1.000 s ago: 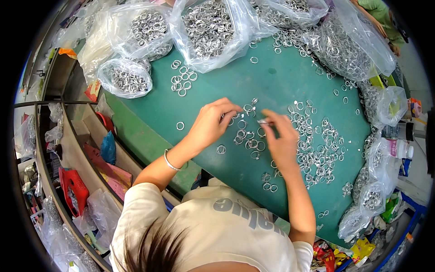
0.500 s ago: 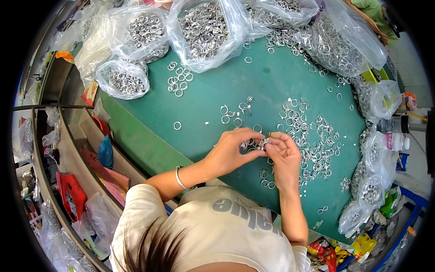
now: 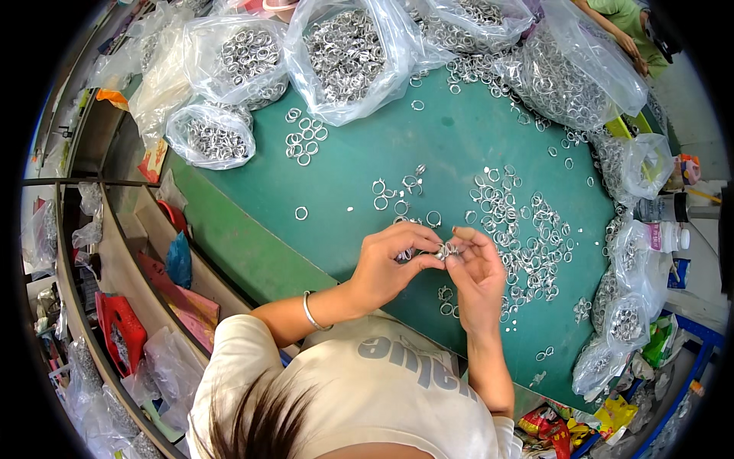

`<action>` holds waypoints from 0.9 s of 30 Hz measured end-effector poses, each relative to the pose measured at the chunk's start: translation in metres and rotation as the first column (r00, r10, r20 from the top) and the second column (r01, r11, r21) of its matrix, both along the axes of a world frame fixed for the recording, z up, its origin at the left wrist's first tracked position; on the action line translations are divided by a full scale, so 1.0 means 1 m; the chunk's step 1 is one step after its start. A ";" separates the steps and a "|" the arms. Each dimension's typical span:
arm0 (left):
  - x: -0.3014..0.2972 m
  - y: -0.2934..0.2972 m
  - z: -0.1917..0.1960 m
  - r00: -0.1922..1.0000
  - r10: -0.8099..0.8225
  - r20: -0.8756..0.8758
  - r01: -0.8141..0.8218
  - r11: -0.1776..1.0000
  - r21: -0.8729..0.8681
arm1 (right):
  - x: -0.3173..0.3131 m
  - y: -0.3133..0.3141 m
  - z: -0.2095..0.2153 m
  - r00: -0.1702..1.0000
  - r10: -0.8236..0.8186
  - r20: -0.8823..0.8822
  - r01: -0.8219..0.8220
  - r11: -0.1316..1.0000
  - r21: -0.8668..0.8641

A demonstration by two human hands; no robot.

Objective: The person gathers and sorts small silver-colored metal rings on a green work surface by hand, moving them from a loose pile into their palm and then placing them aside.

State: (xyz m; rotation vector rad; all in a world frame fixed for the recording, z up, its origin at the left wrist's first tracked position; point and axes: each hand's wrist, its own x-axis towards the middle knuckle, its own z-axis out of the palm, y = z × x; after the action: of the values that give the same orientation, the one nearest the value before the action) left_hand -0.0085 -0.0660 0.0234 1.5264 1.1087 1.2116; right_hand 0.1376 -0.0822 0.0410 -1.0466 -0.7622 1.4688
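Observation:
Between my hands are a few silver metal rings (image 3: 446, 251), pinched at my fingertips over the near part of the green table. My left hand (image 3: 391, 258) is closed, thumb and forefinger on one side of these rings, with more rings partly hidden in its curled fingers. On the other side my right hand (image 3: 482, 281) grips them with its thumb and fingertips. A wide pile of loose rings (image 3: 527, 237) lies just right of my right hand. Beyond my left hand is a small scatter of rings (image 3: 401, 197).
Clear plastic bags full of rings (image 3: 345, 57) line the far edge. More ring bags (image 3: 627, 321) stand along the right edge, by a bottle (image 3: 669, 237). Another small group of rings (image 3: 306, 141) lies far left. Shelving (image 3: 126, 252) flanks the table's left side.
Both hands stay together, with the rings at my fingertips turned and shifted slightly. My left wrist has moved a little to the right and down.

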 end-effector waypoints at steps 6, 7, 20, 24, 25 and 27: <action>0.000 -0.001 0.002 1.000 0.017 -0.022 -0.016 0.998 0.054 | 0.001 -0.002 0.001 0.895 -0.136 0.425 0.032 0.969 0.244; -0.001 -0.001 0.003 1.000 0.010 -0.001 -0.010 0.999 0.030 | 0.000 -0.003 0.000 0.900 -0.173 0.400 0.063 0.960 0.273; -0.003 -0.007 0.001 0.981 -0.112 0.160 0.135 0.981 -0.139 | 0.003 -0.005 0.022 0.860 0.063 0.507 -0.141 0.983 0.117; -0.006 -0.005 0.005 0.954 -0.176 0.242 0.229 0.951 -0.208 | 0.011 -0.006 0.020 0.859 0.048 0.510 -0.148 0.976 0.157; -0.006 -0.005 0.007 0.955 -0.201 0.220 0.241 0.955 -0.175 | 0.011 -0.007 0.017 0.872 0.044 0.488 -0.131 0.981 0.146; -0.008 -0.004 0.011 0.959 -0.228 0.168 0.251 0.960 -0.127 | 0.011 -0.007 0.016 0.934 0.050 0.354 -0.085 0.993 0.084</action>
State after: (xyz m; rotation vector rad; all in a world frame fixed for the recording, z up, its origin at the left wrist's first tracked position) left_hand -0.0163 -0.0697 0.0349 1.3866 0.8645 1.0373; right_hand 0.1484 -0.0897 0.0573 -1.2347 -1.1236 1.3004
